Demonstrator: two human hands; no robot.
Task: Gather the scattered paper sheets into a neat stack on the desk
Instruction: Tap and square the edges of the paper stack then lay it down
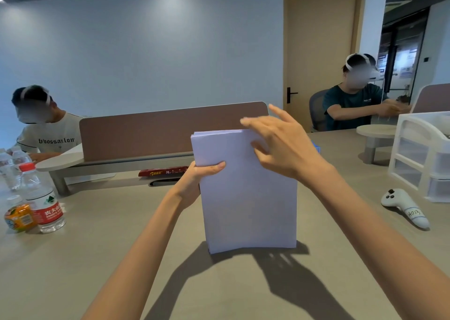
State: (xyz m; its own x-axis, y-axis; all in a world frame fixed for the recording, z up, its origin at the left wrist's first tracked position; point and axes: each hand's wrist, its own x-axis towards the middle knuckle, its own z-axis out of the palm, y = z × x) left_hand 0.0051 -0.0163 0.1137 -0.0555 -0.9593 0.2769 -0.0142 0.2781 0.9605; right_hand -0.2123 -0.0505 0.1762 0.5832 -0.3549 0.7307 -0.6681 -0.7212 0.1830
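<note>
Stood upright on the smooth grey-beige worktop (97, 246): thin white rectangular paper stack (248, 198), bottom edge bowed. Left hand (194, 183), fingers clamped on its left edge. Right hand (285, 144) at top corner, fingers spread apart.

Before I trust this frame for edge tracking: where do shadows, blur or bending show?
Head view: hard shadows of both arms fall toward the camera on the desk below the paper stack; the right hand has motion-blurred fingertips, while the left hand is sharp; wide-angle bending bows the door frame; a soft ceiling-light patch sits on the wall.
</note>
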